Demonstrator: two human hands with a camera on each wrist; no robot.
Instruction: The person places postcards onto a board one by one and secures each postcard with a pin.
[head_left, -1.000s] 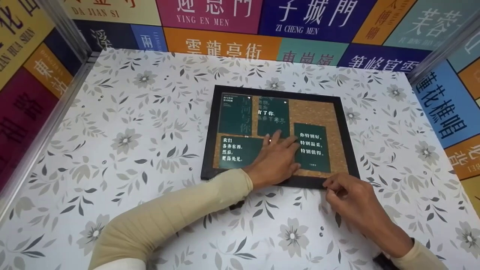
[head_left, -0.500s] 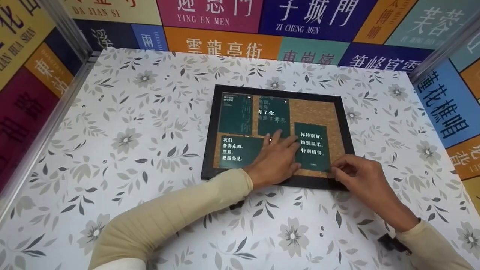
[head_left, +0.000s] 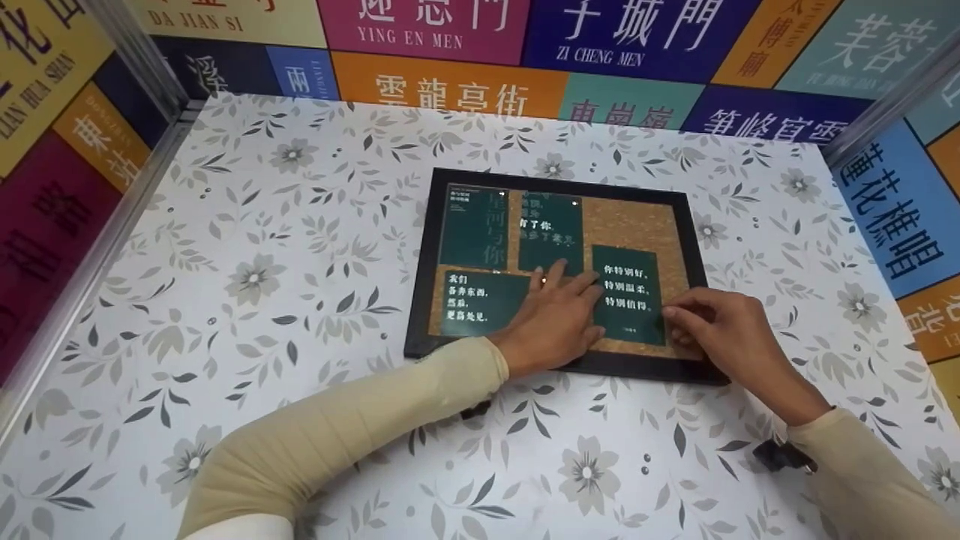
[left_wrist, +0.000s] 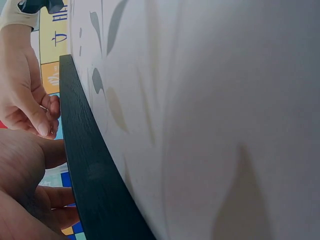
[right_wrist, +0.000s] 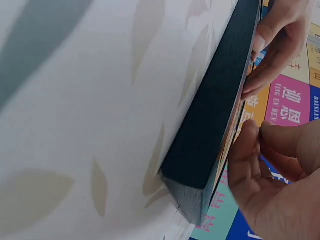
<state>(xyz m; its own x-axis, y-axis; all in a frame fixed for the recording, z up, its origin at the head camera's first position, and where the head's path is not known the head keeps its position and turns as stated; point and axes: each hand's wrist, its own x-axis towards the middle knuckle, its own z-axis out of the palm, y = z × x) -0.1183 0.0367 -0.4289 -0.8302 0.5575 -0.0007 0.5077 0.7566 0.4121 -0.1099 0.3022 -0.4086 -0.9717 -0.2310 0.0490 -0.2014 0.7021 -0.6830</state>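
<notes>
A corkboard (head_left: 630, 225) in a black frame (head_left: 421, 277) lies on the table, with several dark green cards printed in white. My left hand (head_left: 551, 319) rests on it with fingers spread, touching the left edge of the right-hand card (head_left: 628, 296) and the bottom of the upper middle card (head_left: 551, 236). Over the lower right of the board, my right hand (head_left: 724, 326) has its thumb and forefinger pinched at that right-hand card's right edge. In the right wrist view, the right hand (right_wrist: 275, 175) pinches a tiny pin-like thing, mostly hidden by the fingertips.
Upper left on the board is another card (head_left: 472, 229), above a wide card (head_left: 480, 304) partly covered by my left hand. Small white dots show at card tops. The table (head_left: 262, 225) has a floral cover. Panels with Chinese lettering (head_left: 450, 82) stand around it.
My right hand has moved up from the frame's lower right edge to the right edge of the right-hand card, still pinching. The left hand has stayed in place.
</notes>
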